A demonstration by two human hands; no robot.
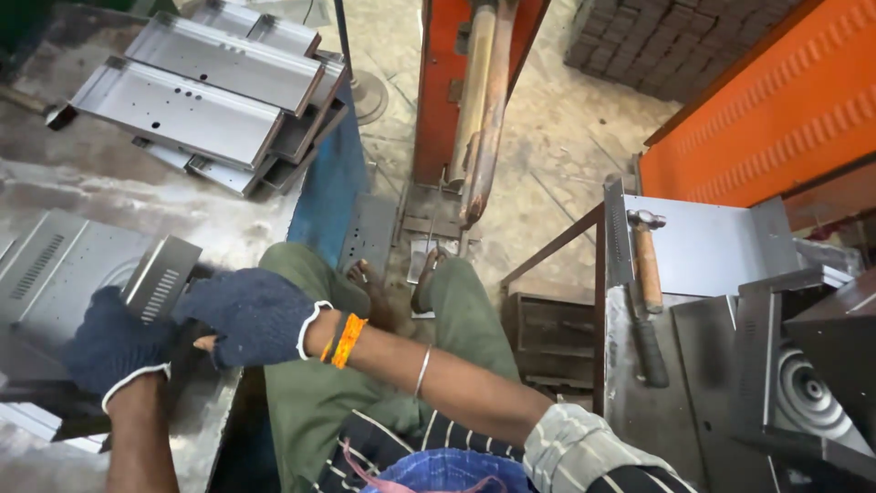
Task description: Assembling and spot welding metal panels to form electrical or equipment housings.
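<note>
Both of my hands wear dark blue knit gloves and grip a bent grey sheet-metal panel (64, 265) with louvre slots, lying on the bench at the lower left. My left hand (114, 347) holds its near edge. My right hand (251, 315) reaches across my body and clasps the upturned slotted flange (162, 278) of the same panel. An orange thread band and a thin metal bangle sit on my right forearm.
A stack of folded grey metal trays (196, 96) lies at the upper left. On the right a table (639, 402) carries a wooden-handled hammer (646, 260), sheet parts and a ribbed round pressing (808, 393). An orange press frame (456, 91) stands ahead, my sandalled feet below.
</note>
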